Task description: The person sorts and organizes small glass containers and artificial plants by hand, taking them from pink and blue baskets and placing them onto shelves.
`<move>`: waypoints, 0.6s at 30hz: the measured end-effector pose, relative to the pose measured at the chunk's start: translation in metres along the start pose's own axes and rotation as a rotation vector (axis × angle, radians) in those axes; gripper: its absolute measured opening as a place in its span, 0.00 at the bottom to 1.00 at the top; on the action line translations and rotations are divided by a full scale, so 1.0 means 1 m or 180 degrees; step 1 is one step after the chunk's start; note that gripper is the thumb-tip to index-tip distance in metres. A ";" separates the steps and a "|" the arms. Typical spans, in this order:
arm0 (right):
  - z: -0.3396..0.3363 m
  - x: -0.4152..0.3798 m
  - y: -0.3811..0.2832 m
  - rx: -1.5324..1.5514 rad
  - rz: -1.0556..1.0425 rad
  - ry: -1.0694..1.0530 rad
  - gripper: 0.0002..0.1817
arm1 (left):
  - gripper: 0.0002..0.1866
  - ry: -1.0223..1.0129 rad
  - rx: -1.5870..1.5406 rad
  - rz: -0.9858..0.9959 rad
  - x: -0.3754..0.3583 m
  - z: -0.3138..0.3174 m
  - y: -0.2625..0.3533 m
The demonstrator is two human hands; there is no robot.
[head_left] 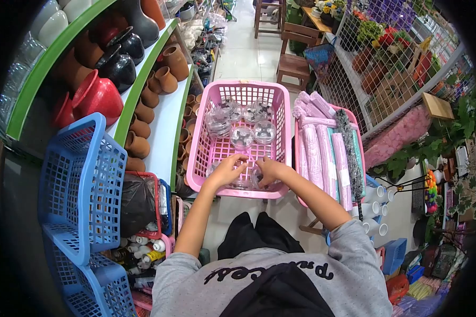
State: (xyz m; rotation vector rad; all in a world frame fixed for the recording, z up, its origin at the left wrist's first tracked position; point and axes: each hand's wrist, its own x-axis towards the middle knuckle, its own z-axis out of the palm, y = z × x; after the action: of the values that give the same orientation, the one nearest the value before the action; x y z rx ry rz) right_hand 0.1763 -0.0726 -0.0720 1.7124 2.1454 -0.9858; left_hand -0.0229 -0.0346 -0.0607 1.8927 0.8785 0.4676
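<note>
A pink plastic basket (286, 119) stands in front of me with several clear round plastic containers (241, 137) in it, dark patterns showing on them. Most are grouped toward its far half, some in a stack at the left. Both of my hands reach into the near end. My left hand (230, 168) is over the basket floor with thumb and fingers apart, holding nothing I can see. The fingers of my right hand (271, 170) bend down around a tilted clear container (256, 178) near the front wall. More clear pieces lie below my hands, partly hidden.
At the right, another pink basket (360, 145) holds wrapped pink bundles (312, 150) and a grey fluffy duster (346, 142). Shelves with clay pots (137, 145) and a red vase (98, 95) line the left. Blue baskets (82, 185) stand near-left; a wooden chair (294, 63) is ahead.
</note>
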 end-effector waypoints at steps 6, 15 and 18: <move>0.013 0.005 -0.009 -0.0213 0.0208 0.0251 0.58 | 0.20 -0.0156 0.0040 -0.0089 -0.003 -0.012 0.004; -0.039 0.007 0.003 0.0081 0.0291 0.1024 0.58 | 0.21 -0.0185 -0.0450 -0.0483 0.012 -0.012 -0.008; -0.051 0.009 0.007 0.0290 0.0226 0.1091 0.57 | 0.23 -0.0130 -0.0642 -0.0477 0.018 -0.007 -0.013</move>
State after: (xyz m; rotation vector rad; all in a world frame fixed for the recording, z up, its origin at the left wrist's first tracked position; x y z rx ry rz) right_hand 0.1919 -0.0332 -0.0410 2.1187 2.2477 -0.8326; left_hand -0.0198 -0.0133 -0.0702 1.6348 0.9039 0.4089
